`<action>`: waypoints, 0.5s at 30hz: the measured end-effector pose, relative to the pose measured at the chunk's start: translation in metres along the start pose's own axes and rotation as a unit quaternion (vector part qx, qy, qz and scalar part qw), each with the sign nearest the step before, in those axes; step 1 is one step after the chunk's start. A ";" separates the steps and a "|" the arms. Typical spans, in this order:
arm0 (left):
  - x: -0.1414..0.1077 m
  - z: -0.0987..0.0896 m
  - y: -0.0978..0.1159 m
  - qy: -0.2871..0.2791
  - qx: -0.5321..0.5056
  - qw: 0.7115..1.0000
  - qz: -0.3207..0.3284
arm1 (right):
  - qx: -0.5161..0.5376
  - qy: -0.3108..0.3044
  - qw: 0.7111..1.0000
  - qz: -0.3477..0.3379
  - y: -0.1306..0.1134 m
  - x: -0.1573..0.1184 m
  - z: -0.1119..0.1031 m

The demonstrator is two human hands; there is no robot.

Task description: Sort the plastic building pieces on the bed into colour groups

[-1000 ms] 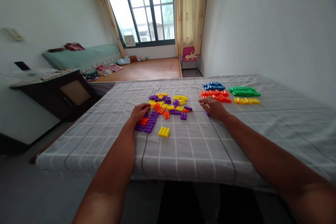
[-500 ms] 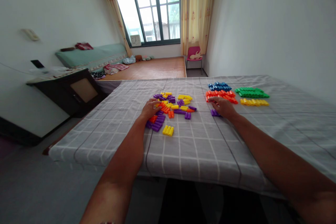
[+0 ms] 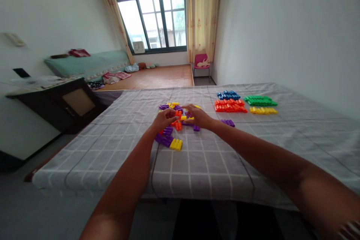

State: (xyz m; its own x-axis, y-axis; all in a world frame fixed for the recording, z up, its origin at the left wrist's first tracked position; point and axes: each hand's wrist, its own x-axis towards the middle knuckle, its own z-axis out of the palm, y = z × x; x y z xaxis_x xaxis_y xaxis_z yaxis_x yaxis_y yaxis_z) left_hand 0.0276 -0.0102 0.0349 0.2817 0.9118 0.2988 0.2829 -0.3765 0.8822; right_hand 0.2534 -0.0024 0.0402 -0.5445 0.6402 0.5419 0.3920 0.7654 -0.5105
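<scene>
My left hand (image 3: 165, 119) is at the mixed pile of purple, yellow and orange plastic pieces, its fingertips closed on an orange piece (image 3: 178, 114). Over the right part of that pile is my right hand (image 3: 197, 116), thumb and fingers apart, with a yellow piece (image 3: 183, 118) between the two hands. Whether it touches that piece is unclear. Nearer the front edge lie a purple piece (image 3: 166, 141) and a yellow piece (image 3: 176, 144). Both hands hide part of the pile.
Sorted groups lie at the right: blue (image 3: 228, 95), orange-red (image 3: 230, 106), green (image 3: 260, 101), yellow (image 3: 263, 110) and purple (image 3: 228, 123). A grey checked cloth (image 3: 197, 168) covers the table. Behind it are a low bed platform (image 3: 163, 76) and a pink chair (image 3: 200, 59).
My right hand has moved left from the sorted rows to the mixed pile. My left hand has shifted slightly and now has an orange piece at its fingertips. The view has turned slightly right.
</scene>
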 end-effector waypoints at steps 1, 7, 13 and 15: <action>-0.002 -0.001 0.001 -0.002 -0.008 1.000 -0.003 | -0.006 -0.002 1.000 -0.011 -0.004 0.006 0.010; -0.007 -0.010 0.003 -0.012 0.007 1.000 -0.023 | -0.077 0.022 0.996 -0.042 -0.004 0.010 0.029; -0.003 -0.042 -0.013 0.164 0.064 0.983 -0.052 | -0.201 0.113 0.969 0.085 0.074 -0.029 -0.073; -0.003 -0.049 -0.022 0.210 0.084 0.972 -0.063 | -0.267 0.131 0.940 0.165 0.108 -0.053 -0.117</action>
State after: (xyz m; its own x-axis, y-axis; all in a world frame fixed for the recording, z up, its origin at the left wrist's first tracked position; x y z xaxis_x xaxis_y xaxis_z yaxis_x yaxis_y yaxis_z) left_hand -0.0245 0.0037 0.0330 -0.1533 0.9260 0.3450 0.4457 -0.2468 0.8605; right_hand 0.4108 0.0540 0.0346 -0.1531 0.7893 0.5946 0.8619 0.4010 -0.3105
